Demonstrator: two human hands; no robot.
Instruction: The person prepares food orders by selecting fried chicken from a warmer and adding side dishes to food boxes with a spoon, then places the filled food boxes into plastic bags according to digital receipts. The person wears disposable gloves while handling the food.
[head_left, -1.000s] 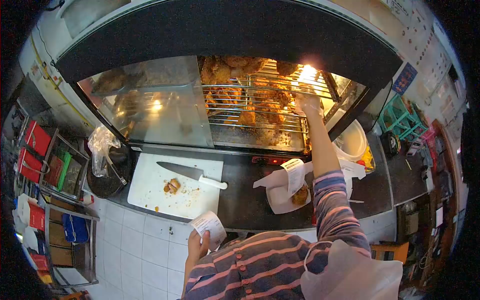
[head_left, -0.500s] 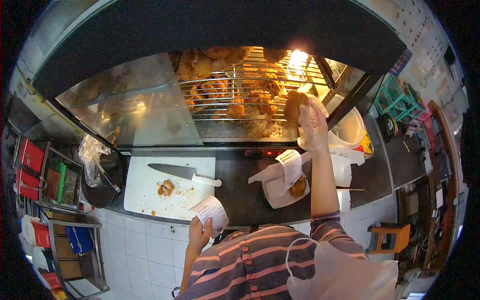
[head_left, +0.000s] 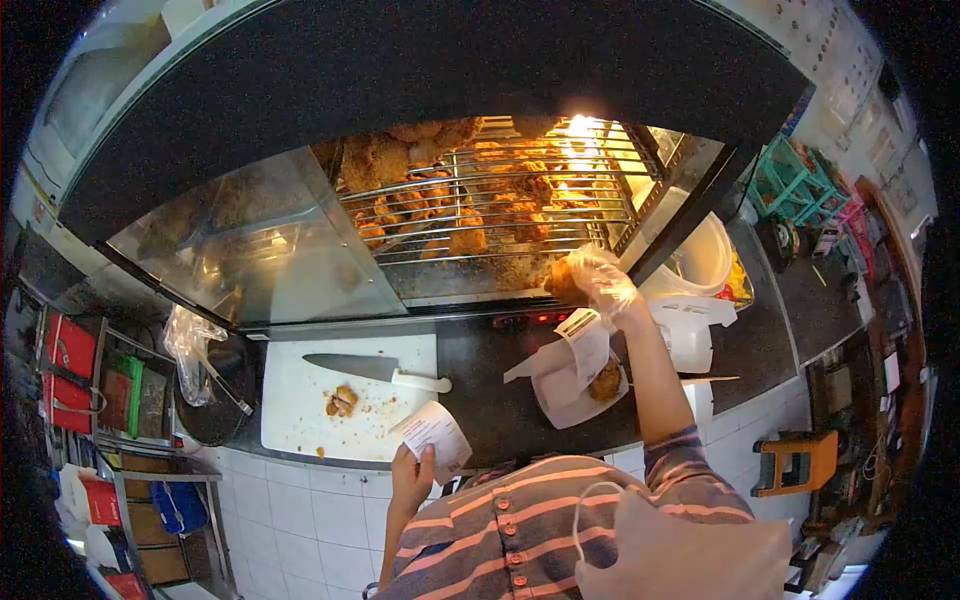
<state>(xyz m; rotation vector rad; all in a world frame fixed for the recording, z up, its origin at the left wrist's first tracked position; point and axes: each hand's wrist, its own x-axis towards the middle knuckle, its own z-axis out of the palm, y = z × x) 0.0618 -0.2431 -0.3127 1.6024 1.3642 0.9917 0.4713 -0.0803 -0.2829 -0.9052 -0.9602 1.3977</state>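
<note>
My left hand (head_left: 414, 474) pinches a white printed paper pouch (head_left: 438, 438) near the counter's front edge. A clear plastic glove covers my right hand (head_left: 604, 284), closed round a brown fried piece (head_left: 567, 281) at the opening of the lit warming cabinet (head_left: 420, 72). Just below that hand, an open white box (head_left: 560, 397) contains another fried piece (head_left: 606, 382), with a printed slip (head_left: 584, 330) at its upper side. On the white cutting board (head_left: 290, 408) lie a knife (head_left: 350, 367) and small fried bits (head_left: 342, 401). More fried pieces (head_left: 376, 163) rest on the cabinet's wire racks.
Right of the cabinet stand a white tub (head_left: 705, 255) and another white box (head_left: 688, 345). A plastic bag (head_left: 190, 345) hangs at the left near a dark round board. An orange stool (head_left: 797, 463) is at the lower right, and a metal shelf at the left.
My right hand has moved down and toward me from inside the cabinet, bringing the fried piece to its front edge above the box. My left hand still holds the pouch.
</note>
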